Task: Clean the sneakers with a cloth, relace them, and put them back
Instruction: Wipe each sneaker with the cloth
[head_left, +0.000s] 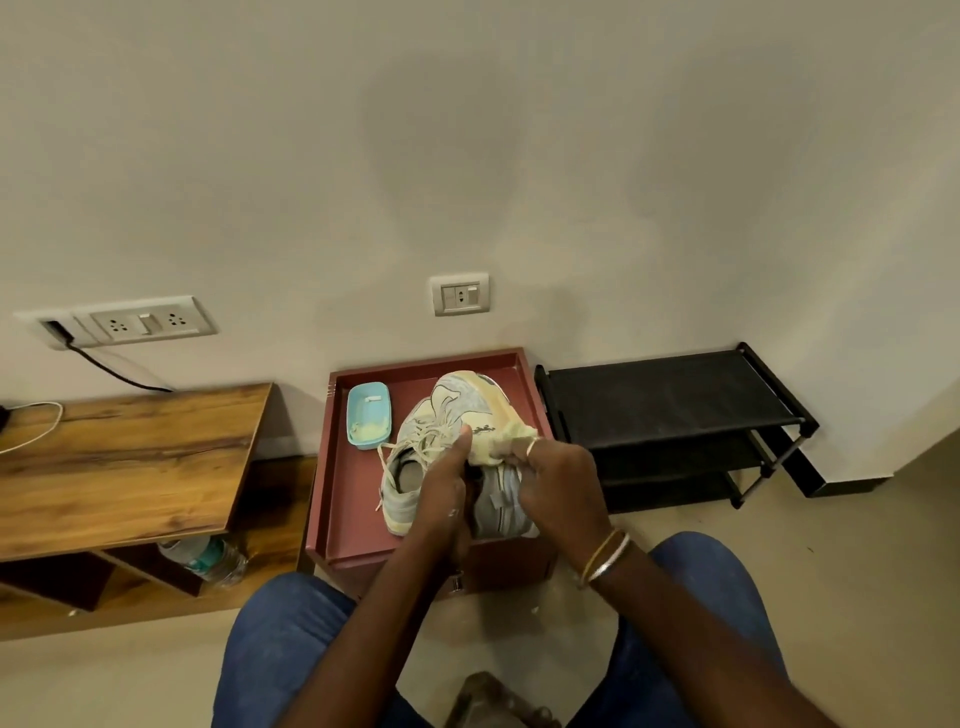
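Right of a blue tub (368, 414), on the red-brown tray (353, 493), found the laced sneaker (457, 402). Judged it light, soft in the upper, stiffer along the sole; best taken by the heel collar or sole edge, clear of the loose laces (434, 434). Saw the left hand (444, 488) curled round its side, thumb raised against the upper. Made out a second sneaker (498, 506) touching it, lower and nearer. Saw the yellow cloth (511, 441), limp and easily wadded, bunched on the shoe, pinched in the closed fingers of the right hand (561, 478). Noted a black rack (670, 400) beside the tray.
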